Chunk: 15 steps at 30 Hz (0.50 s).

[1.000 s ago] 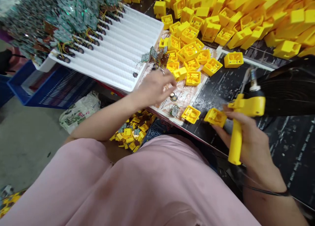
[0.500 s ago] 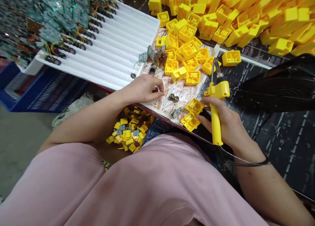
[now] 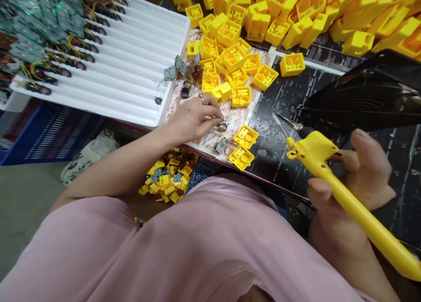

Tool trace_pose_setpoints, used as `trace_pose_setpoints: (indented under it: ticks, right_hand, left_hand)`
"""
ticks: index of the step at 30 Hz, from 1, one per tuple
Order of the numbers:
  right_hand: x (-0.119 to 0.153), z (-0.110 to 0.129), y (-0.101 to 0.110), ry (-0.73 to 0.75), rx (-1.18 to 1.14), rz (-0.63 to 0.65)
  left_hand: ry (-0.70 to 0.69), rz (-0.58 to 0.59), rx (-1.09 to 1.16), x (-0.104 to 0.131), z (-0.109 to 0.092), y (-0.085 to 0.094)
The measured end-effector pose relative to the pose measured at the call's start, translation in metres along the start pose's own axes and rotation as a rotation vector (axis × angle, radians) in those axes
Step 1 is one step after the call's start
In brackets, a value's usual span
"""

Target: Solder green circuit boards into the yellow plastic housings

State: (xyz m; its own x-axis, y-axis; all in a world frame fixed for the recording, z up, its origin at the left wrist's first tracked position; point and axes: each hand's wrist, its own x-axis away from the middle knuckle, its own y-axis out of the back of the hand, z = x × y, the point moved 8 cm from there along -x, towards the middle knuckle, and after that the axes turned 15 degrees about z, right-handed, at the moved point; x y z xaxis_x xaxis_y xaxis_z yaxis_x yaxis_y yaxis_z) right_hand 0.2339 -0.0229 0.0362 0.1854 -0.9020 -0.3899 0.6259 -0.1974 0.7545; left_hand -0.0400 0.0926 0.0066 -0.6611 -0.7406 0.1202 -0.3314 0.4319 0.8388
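My left hand (image 3: 194, 118) is closed in a pinch at the table's front edge, its fingertips on a small round speaker (image 3: 222, 126) that they partly cover. In my right hand (image 3: 351, 183) is a yellow soldering iron (image 3: 324, 159), its metal tip and thin feed tube pointing up and left over the black table surface. Two open yellow plastic cases (image 3: 245, 136) lie side by side between my hands. Close to them sits a small circuit board (image 3: 222, 145).
At left, a white ridged foam tray (image 3: 138, 52) carries many circuit boards (image 3: 49, 21) wired to round speakers. Yellow cases (image 3: 230, 56) are heaped across the back. A black curved object (image 3: 365, 91) stands at right. Below the edge are more yellow parts (image 3: 167, 175) and a blue crate (image 3: 66, 131).
My right hand has lifted the soldering iron away from the two open cases, rightward and closer to me. My left fingers have come down onto the round speakers. The view has shifted right.
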Motion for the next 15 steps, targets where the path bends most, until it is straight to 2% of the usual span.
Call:
trace_pose_setpoints:
  ticks: [2, 3, 5, 8, 11, 15]
  right_hand:
    - [0.004, -0.001, 0.013, -0.027, -0.014, -0.175]
    - [0.004, -0.004, 0.015, -0.057, -0.049, -0.216]
    - [0.003, -0.012, 0.015, -0.119, -0.164, -0.242]
    - [0.004, -0.019, 0.016, -0.095, -0.309, -0.318]
    - [0.008, -0.02, 0.012, -0.128, -0.3, -0.267]
    - [0.011, -0.008, -0.002, -0.121, -0.191, -0.05]
  left_hand:
    - [-0.035, 0.065, -0.08, -0.008, -0.012, -0.012]
    - [-0.042, 0.089, -0.118, -0.012, -0.016, -0.018]
    - [-0.043, 0.101, -0.185, -0.019, -0.024, -0.025]
    - [-0.029, 0.107, -0.251, -0.028, -0.03, -0.032]
    - [-0.007, 0.13, -0.288, -0.033, -0.032, -0.034]
    - [0.035, 0.15, -0.357, -0.037, -0.037, -0.03]
